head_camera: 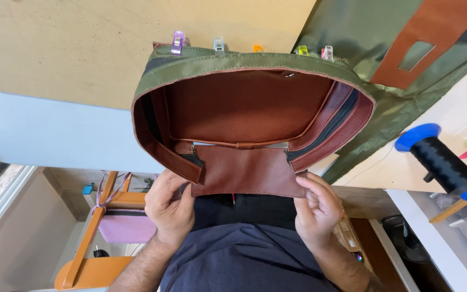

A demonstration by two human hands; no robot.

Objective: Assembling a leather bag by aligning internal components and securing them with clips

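Unfinished bag (252, 103) in brown leather and olive fabric, held open at centre frame

Left hand (171, 208) at 7 o'clock and right hand (315, 208) at 5 o'clock are each closed in a pinch on a lower corner of the bag's brown leather flap (244, 172); coloured sewing clips (178, 42) line the rim at 12 o'clock; olive fabric (363, 27) lies at 1 o'clock; a black thread spool (441, 159) with blue ends rests on the white counter (460, 116) at 3 o'clock

The bag (255, 103) is grained brown leather inside with matt olive cloth outside; glossy plastic clips (178, 42) line its rim.
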